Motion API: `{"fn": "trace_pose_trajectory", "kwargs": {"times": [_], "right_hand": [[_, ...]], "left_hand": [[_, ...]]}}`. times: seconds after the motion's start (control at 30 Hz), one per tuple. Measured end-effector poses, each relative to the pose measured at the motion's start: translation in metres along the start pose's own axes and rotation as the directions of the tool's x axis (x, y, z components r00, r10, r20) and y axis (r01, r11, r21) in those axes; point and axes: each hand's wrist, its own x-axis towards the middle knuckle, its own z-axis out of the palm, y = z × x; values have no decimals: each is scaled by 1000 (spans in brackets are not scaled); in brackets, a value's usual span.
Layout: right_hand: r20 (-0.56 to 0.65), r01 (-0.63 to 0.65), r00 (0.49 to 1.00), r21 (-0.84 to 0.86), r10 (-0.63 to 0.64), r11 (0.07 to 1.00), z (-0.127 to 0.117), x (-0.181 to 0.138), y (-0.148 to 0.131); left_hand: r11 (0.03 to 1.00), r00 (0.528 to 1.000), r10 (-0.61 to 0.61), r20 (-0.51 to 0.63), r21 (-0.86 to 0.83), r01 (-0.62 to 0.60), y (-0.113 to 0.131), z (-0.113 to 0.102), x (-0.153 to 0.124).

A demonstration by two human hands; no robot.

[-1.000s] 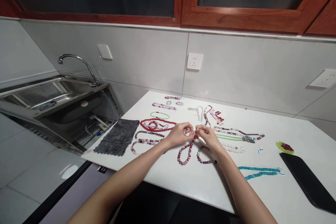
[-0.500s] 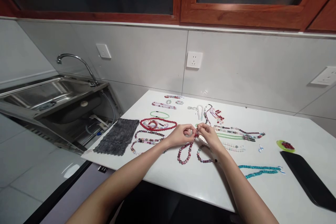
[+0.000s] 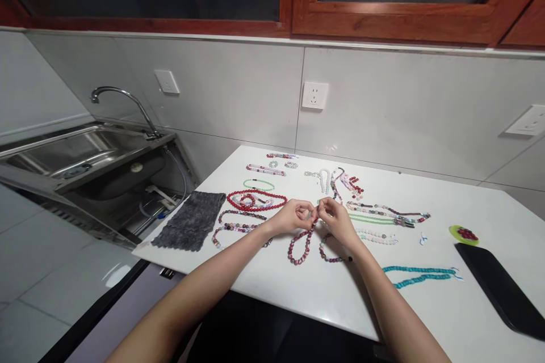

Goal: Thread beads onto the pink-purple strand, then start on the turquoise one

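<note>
My left hand (image 3: 294,216) and my right hand (image 3: 335,218) meet above the middle of the table, fingertips pinched close together. Between them is the upper end of a dark red bead string (image 3: 300,249), whose loop hangs or lies below the left fingers. The left fingers grip this end; the right thumb and forefinger pinch at the same spot, on a thread or bead too small to make out. A dark mixed bead string (image 3: 332,258) lies just under my right wrist. Left of my left hand lie a bright red bead necklace (image 3: 258,208) and dark bead strings (image 3: 242,227).
A grey cloth (image 3: 191,221) covers the table's left end, near the sink (image 3: 85,147). Turquoise bead strings (image 3: 419,273), a green dish (image 3: 455,233) of red beads and a black tray (image 3: 502,289) are at right. Pliers (image 3: 404,222) lie beside green strings (image 3: 370,219).
Both hands stay almost in place, with the fingertips shifting slightly around the end of the bead string. The red loop remains below them.
</note>
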Motion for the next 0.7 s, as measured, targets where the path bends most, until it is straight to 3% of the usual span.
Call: {"fn": "trace_pose_trajectory", "kwargs": {"times": [0.33, 0.7], "right_hand": [[-65, 33, 997, -67, -37, 997, 0, 0, 5], [-120, 58, 990, -142, -75, 988, 0, 1, 9]], "left_hand": [[981, 993, -74, 97, -172, 90, -2, 1, -1], [946, 992, -57, 113, -312, 90, -4, 4, 2]]}}
